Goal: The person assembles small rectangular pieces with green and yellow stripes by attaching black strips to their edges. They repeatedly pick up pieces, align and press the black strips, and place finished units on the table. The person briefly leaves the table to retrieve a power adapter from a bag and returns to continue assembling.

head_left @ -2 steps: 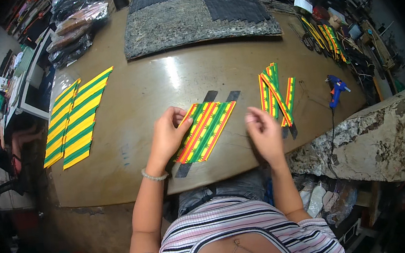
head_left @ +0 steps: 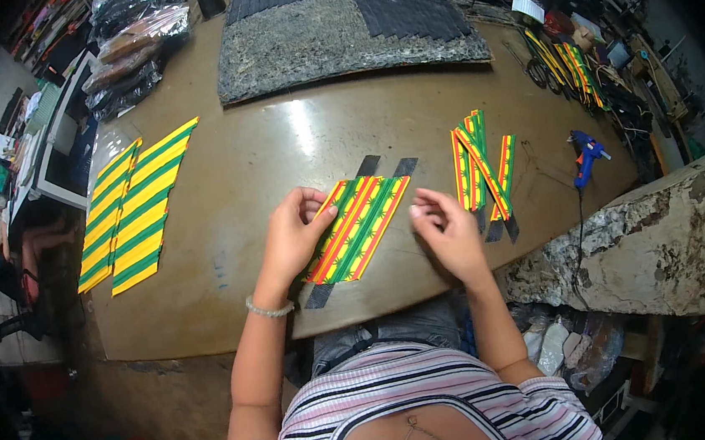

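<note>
On the table before me lies a slanted panel of patterned fabric strips [head_left: 360, 229] in yellow, green and red, with dark leaf-like motifs. Dark bands [head_left: 318, 297] stick out at its top and bottom. My left hand [head_left: 296, 229] grips its upper left edge, thumb on top and fingers curled. Just off the right edge is my right hand [head_left: 447, 228], thumb and fingers apart, with nothing visible in it. Farther right, several loose patterned strips [head_left: 471, 163] lie crossed over one another, some with dark ends.
Two slanted yellow-green striped panels [head_left: 146, 213] lie at left. A blue glue gun [head_left: 588, 156] with a cord sits at the right edge. At the back are a rough grey board [head_left: 295, 45] with black strips, bagged bundles [head_left: 132, 46], scissors [head_left: 537, 71] and more strips [head_left: 579, 74].
My right hand has shifted slightly left, closer to the panel's right edge. The left hand keeps its place on the panel.
</note>
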The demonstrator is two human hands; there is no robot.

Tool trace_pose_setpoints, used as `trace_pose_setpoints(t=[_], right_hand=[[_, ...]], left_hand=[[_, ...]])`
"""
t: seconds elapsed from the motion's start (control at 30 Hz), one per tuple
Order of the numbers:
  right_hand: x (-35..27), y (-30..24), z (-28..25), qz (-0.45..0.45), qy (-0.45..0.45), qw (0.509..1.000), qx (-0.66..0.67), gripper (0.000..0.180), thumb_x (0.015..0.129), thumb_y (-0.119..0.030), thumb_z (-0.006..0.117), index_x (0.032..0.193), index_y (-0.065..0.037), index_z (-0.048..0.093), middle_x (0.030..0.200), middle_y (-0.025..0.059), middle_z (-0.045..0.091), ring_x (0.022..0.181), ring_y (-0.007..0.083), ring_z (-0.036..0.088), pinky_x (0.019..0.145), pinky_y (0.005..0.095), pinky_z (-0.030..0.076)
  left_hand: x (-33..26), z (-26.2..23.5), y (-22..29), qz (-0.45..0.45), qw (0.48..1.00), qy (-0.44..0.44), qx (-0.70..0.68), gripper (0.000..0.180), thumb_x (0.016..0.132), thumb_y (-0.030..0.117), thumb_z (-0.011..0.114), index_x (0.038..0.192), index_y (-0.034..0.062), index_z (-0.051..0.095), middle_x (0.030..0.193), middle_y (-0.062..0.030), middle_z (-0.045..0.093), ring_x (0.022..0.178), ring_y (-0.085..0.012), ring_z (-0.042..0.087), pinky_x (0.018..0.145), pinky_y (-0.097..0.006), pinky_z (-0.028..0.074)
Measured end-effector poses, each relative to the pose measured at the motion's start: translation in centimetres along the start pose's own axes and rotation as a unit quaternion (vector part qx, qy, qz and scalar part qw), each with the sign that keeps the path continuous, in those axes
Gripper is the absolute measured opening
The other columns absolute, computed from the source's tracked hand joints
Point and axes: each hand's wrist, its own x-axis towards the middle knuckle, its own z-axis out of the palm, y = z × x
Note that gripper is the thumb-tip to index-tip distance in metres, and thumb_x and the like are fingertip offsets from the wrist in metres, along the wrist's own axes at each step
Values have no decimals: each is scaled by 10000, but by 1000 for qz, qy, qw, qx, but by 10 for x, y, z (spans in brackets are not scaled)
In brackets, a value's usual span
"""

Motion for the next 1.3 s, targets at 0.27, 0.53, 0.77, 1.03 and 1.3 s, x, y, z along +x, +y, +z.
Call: trace_pose_setpoints(t=[0.27, 0.53, 0.77, 1.03, 1.3], right_hand=[[71, -44, 22, -273, -201, 910, -239, 574, 893, -427, 690, 1370, -141, 546, 1431, 120, 515, 1453, 319, 313, 1171, 615, 120], [121, -44, 46, -222, -542, 798, -141, 304, 868, -319, 735, 1002, -48, 720, 956, 84, 717, 903, 197, 659, 876, 407, 498], [120, -36, 53, -192, -545, 810, -100, 275, 869, -255, 731, 999, -14, 720, 846, 88, 715, 764, 132, 635, 699, 308, 512], [122, -29, 54, -209, -510, 830, -87, 267, 850, -253, 726, 959, -8, 732, 805, 80, 716, 734, 113, 618, 686, 300, 499], [118, -23, 53, -41, -525, 849, -34, 183, 839, -154, 724, 942, -3, 743, 812, 15, 712, 746, 66, 594, 691, 259, 498]], left_hand=[[-50, -30, -3, -36, 987, -27, -152, 253, 904, 48, 710, 1118, -82, 669, 940, -96, 731, 798, -80, 667, 729, -211, 530], [-54, -31, -4, -49, 992, -24, -110, 296, 906, 114, 724, 1133, -68, 670, 932, -89, 731, 792, -97, 663, 722, -236, 532], [-33, -19, 11, -2, 999, -16, 49, 254, 903, 187, 730, 1015, -40, 708, 907, -75, 722, 783, -88, 641, 718, -244, 522], [-34, 1, 8, 131, 978, 104, 125, 141, 877, 105, 702, 928, -27, 704, 864, -168, 691, 790, -266, 681, 713, -343, 517], [-38, 29, -2, 274, 934, 186, 135, 87, 850, -15, 670, 936, -19, 657, 890, -157, 669, 780, -273, 651, 700, -339, 512]])
